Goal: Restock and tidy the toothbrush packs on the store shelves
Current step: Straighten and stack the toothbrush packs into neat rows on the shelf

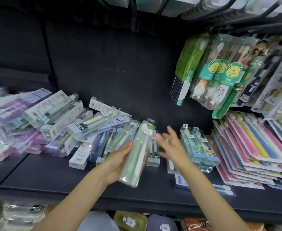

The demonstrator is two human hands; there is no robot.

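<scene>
- Far left of the frame, a loose heap of clear toothbrush boxes [42, 117] lies on the dark shelf [53, 174], purple and pale-blue packs stacked at all angles.
- Moving toward the centre, more boxes [102, 130] spill down the pile, some lying flat on the shelf.
- Your left hand [118, 164] sits at lower centre, its fingers [127, 147] clamped around a long clear pack with a green and a white brush [137, 157]; the pack is tilted, hang tab up toward the back, lifted in front of the heap.
- Just right of it, your right hand [170, 144] is blurred, fingers spread apart and holding nothing, above the shelf between the held pack and the next stack.
- Beside that hand, a short stack of pale-blue twin packs [198, 147] rests on the shelf.
- Right of the frame, flat multipacks in pink, yellow and blue [256, 147] lie fanned in an overlapping stack.
- Upper right, bear-label children's brushes [220, 77] and green-carded packs [191, 64] hang from pegs.
</scene>
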